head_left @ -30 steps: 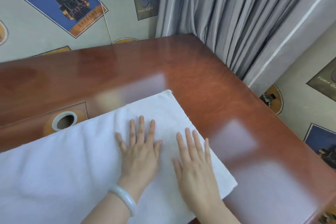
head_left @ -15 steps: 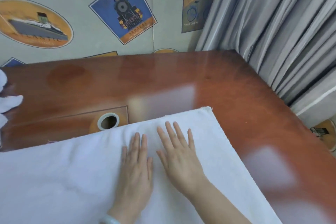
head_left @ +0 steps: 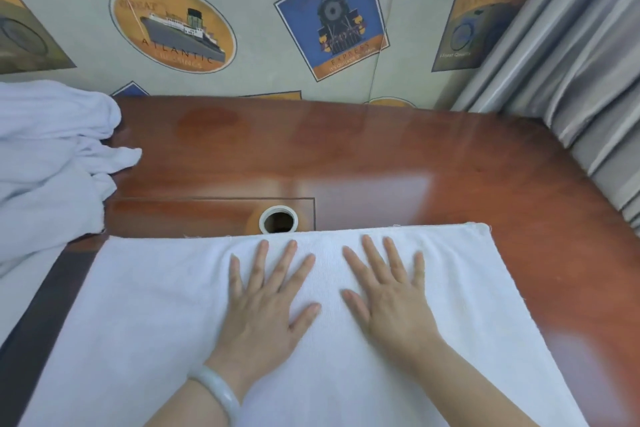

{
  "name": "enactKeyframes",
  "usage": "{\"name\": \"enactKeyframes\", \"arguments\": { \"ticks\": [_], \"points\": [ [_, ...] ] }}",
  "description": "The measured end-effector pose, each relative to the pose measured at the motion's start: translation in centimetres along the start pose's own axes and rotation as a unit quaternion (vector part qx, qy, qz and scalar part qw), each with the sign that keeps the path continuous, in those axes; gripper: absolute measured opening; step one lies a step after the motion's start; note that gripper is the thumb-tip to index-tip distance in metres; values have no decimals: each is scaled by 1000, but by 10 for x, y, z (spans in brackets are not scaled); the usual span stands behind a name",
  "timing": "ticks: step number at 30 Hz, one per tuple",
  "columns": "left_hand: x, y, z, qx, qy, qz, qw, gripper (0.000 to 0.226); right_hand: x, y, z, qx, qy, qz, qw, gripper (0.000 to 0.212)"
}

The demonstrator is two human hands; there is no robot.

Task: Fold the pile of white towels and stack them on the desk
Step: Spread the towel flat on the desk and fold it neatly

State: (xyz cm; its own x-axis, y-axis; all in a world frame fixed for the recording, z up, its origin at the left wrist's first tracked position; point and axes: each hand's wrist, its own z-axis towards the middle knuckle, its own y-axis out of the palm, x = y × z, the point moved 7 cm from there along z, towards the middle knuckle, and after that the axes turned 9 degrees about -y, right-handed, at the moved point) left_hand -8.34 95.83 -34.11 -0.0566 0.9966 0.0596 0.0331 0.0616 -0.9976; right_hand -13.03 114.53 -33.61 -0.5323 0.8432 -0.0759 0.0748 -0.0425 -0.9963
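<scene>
Because the towel must lie smooth before folding, the left hand and right hand press it flat, fingers spread, gripping nothing; the pile waits aside.

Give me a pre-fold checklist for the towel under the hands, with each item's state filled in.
1. Towel spread flat on the desk: ok, no big wrinkles show.
2. Both hands free: ok, left hand and right hand lie open, palms down on it, no grip.
3. Far edge straight: ok.
4. Near edge aligned: cannot tell, it is out of frame.
5. Cable hole uncovered: ok, it sits right at the far edge.
6. Unfolded pile apart from this towel: ok, it lies to the left.
</scene>
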Motion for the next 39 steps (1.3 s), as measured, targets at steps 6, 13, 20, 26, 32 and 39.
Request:
{"name": "enactKeyframes", "arguments": {
  "ticks": [6, 13, 20, 26, 32, 39],
  "points": [
    [-90, -6, -10, -4, -136, -4, 991, 69, 2, 2, 1, -10, 5, -1, 1000, 61],
    [-146, -11, -39, 29, -244, -21, 969, 67, -4, 2, 1, 47, 42, -16, 998, 65],
    [-145, -8, -37, 46, -238, -31, 970, 56, -207, -16, 75, 118, -123, 107, 980, 52],
    [-152, -12, -37, 66, -213, -48, 974, 55, -232, 15, 88, 84, -137, 67, 985, 53],
    [-219, -12, -44, 50, -229, -63, 970, 60, -232, 19, 89, 51, -134, 18, 990, 62],
    [-249, -41, -33, 69, -232, -275, 930, 55, -235, 17, 91, 38, -127, 9, 991, 65]
  ]
}}
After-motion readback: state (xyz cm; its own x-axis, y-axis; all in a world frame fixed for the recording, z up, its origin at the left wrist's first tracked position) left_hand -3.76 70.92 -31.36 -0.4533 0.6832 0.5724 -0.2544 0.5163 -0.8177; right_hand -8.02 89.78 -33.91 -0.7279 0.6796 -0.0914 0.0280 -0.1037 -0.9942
